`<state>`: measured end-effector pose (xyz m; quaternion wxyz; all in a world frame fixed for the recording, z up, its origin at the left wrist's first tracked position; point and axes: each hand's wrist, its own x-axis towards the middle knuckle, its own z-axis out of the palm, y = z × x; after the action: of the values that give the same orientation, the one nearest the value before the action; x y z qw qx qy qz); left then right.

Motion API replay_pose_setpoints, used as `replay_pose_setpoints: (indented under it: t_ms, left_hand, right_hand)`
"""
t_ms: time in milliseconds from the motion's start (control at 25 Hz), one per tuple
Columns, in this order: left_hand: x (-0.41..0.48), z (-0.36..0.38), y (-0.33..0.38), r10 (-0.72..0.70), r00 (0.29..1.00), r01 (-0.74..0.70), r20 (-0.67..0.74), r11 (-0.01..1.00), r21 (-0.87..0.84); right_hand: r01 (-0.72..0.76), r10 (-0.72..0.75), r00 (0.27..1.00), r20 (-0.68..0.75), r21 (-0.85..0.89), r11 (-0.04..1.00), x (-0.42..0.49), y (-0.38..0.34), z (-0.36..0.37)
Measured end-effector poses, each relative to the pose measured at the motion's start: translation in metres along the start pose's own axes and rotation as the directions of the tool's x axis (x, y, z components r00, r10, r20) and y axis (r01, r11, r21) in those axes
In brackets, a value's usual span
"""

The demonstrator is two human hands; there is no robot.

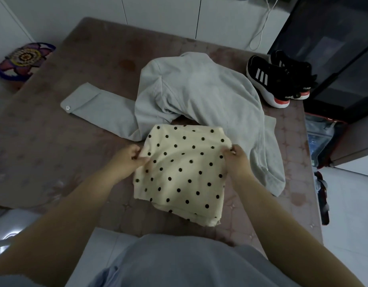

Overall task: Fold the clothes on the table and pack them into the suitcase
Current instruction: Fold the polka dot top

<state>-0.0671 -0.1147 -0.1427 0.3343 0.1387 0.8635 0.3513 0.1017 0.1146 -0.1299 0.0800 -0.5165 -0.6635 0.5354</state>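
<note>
The cream polka-dot garment (179,172) lay folded on the brown table (54,131) between my hands; my left hand (130,160) pinched its left edge, fingers curled on the cloth; my right hand (235,160) gripped its far right corner likewise; just beyond both hands a grey shirt (199,96) sprawled unfolded, one buttoned cuff stretched out past my left hand, its body touching the garment beside my right; black sneakers (278,79) stood well beyond my right hand.
</note>
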Motion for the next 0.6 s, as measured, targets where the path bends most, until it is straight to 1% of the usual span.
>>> replay_pose_setpoints:
  t_ms: [40, 120, 200, 240, 400, 480, 520, 560, 600]
  left_hand:
    - [-0.001, 0.001, -0.001, 0.041, 0.999, -0.041, -0.025, 0.999, -0.027]
    - [-0.002, 0.006, 0.002, 0.099, 0.989, -0.107, -0.108, 0.992, -0.065]
    - [-0.003, 0.018, 0.008, 0.11, 0.986, -0.116, -0.126, 0.992, -0.041]
    - [-0.005, 0.025, 0.011, 0.112, 0.987, -0.117, -0.117, 0.993, -0.036]
    - [-0.003, 0.042, 0.013, 0.077, 0.997, -0.077, -0.025, 0.997, 0.005]
    - [0.0, 0.045, 0.022, 0.006, 0.999, -0.004, 0.034, 0.999, -0.054]
    - [0.0, 0.046, 0.026, -0.022, 0.997, 0.031, 0.079, 0.993, -0.111]
    - [-0.001, 0.047, 0.029, -0.04, 0.993, 0.057, 0.112, 0.987, -0.153]
    - [-0.001, 0.048, 0.03, -0.048, 0.992, 0.069, 0.116, 0.982, -0.177]
  right_hand:
    - [-0.026, 0.027, 0.999, -0.033, 0.025, 0.999, 0.001, 0.001, -0.009]
    - [-0.064, 0.064, 0.994, -0.084, 0.008, 0.998, 0.003, 0.013, -0.021]
    - [-0.084, 0.084, 0.992, -0.093, 0.002, 0.996, -0.001, 0.029, -0.027]
    - [-0.091, 0.09, 0.993, -0.073, -0.007, 0.996, -0.007, 0.036, -0.027]
    - [-0.124, 0.13, 0.986, 0.105, -0.058, 0.991, -0.039, 0.056, -0.022]
    - [-0.149, 0.153, 0.972, 0.176, -0.037, 0.988, -0.048, 0.054, -0.023]
    - [-0.136, 0.133, 0.969, 0.208, 0.001, 0.991, -0.05, 0.052, -0.026]
    - [-0.107, 0.097, 0.973, 0.211, 0.04, 0.993, -0.05, 0.049, -0.03]
    - [-0.079, 0.069, 0.982, 0.178, 0.054, 0.995, -0.049, 0.046, -0.035]
